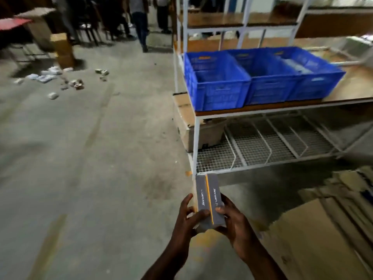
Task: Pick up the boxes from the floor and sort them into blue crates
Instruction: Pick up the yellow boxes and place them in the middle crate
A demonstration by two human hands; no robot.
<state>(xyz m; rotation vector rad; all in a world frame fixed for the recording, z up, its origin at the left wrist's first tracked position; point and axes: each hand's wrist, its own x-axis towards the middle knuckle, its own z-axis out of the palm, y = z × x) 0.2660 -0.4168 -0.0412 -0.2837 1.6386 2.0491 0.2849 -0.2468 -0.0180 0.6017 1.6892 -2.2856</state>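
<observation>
Far out to the left of the fingers, well apart from them, we see small boxes (52,76) scattered over the concrete floor (90,158), too blurred to read. Just behind them a brown carton (63,50) stands upright, and further back there are people (141,23) on their feet.

Low in the middle, the left hand (186,217) grips two long grey boxes (210,201) held side by side, with an orange edge between them. Its fingers (188,201) curl round the left side and its thumb lies across the near end of the top. The right hand (234,225) grips the same pair from the other side, its thumb pressed on top of the right box and the rest of its fingers tucked under, out of sight. Each box bears the word LAPCARE.

Above and to the right of the fingers stands a white metal rack (196,142). On its wooden shelf three blue crates (218,85) sit in a row, touching one another. Below them a cardboard box (201,134) rests on a wire mesh shelf (262,146). To the right of the right hand, flat cardboard (302,239) lies on the floor.
</observation>
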